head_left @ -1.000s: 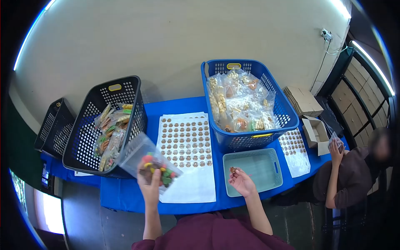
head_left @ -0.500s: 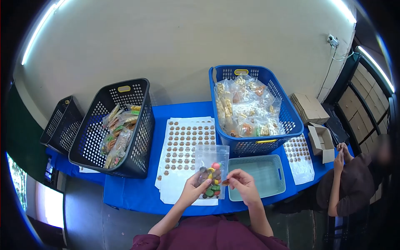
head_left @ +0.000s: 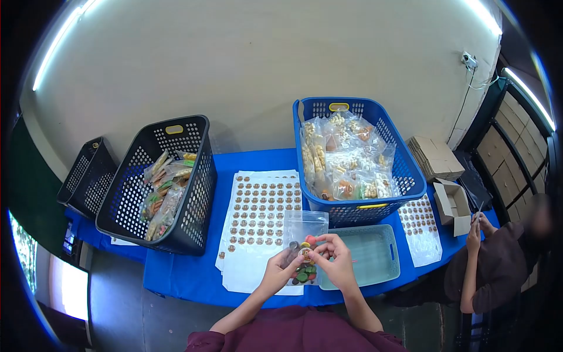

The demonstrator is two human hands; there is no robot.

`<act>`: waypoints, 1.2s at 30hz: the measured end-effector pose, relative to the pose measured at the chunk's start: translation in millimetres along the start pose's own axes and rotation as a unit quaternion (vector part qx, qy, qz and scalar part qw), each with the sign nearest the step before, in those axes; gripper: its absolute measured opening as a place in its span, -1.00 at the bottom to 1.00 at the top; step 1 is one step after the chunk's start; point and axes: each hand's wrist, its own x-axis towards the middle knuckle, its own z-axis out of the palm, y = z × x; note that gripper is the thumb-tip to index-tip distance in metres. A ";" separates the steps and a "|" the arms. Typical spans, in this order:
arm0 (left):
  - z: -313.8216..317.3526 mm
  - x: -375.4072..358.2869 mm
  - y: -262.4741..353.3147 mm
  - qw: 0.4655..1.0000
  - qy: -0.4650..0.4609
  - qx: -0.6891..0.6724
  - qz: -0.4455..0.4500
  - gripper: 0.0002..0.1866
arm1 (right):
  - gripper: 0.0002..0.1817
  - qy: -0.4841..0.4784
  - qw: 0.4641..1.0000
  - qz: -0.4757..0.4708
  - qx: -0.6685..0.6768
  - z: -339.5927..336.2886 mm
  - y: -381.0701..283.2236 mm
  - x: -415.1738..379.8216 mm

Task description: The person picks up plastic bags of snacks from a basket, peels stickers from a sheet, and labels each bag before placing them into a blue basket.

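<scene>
A clear bag (head_left: 305,223) of colourful round pieces is gripped at its left side by my left hand (head_left: 280,271), thumb in front. My right hand (head_left: 334,262) is closed at the bag's right side, its thumb pressing a small round sticker (head_left: 305,252) against the bag's front. Behind the bag lie white sheets (head_left: 252,258) with rows of round brown stickers. To the right of my right hand is a pale green tray (head_left: 375,258) with a thin reddish item in it.
A dark basket (head_left: 202,176) with filled bags stands left, a smaller dark basket (head_left: 76,188) farther left. A blue basket (head_left: 375,205) of bags stands behind the tray. Right are another sticker sheet (head_left: 420,234), an open box (head_left: 453,202), stacked cardboard (head_left: 435,158) and a seated person (head_left: 492,264).
My right hand has moved left onto the bag, bringing the sticker to its front. The bag has shifted slightly right and down. The other person's hands have moved a little.
</scene>
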 end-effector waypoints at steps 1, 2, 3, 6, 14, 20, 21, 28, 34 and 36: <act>0.6 1.6 0.0 1.000 0.002 -0.001 0.000 -0.63 | -0.68 0.006 1.000 -0.002 0.001 -0.2 1.9 1.4; 0.5 4.1 -0.9 1.000 0.002 -0.001 -0.002 -0.63 | -0.67 0.012 1.000 -0.003 0.003 -0.2 3.5 3.0; 0.1 6.8 -2.6 1.000 0.003 -0.002 -0.005 -0.63 | -0.67 0.019 1.000 -0.004 0.004 -0.1 4.6 4.5; 0.6 13.5 -4.1 1.000 0.018 -0.015 -0.006 -0.64 | -0.61 0.057 0.991 -0.010 -0.118 3.5 -3.0 7.5; -3.4 33.7 2.5 0.999 0.033 0.001 0.018 -0.66 | -0.62 0.067 0.994 -0.073 0.041 6.8 23.8 35.3; -4.0 40.3 -6.5 0.999 0.010 0.000 0.052 -0.61 | -0.85 0.023 0.992 0.021 0.119 7.1 31.6 38.8; -5.5 37.9 -9.6 0.999 0.006 0.015 0.049 -0.61 | -0.85 0.022 0.987 0.041 0.154 6.3 33.2 36.1; -2.6 35.3 -6.0 0.998 0.045 -0.021 0.026 -0.69 | -0.83 0.015 0.977 0.039 0.208 12.0 42.6 31.2; -0.4 43.6 -13.2 0.992 0.086 0.059 0.077 -0.78 | -0.85 0.071 0.973 0.017 0.217 21.9 30.1 22.7; 3.2 43.6 -6.4 0.994 0.076 0.039 0.066 -0.78 | -0.82 0.094 0.972 0.000 0.217 22.3 34.1 22.2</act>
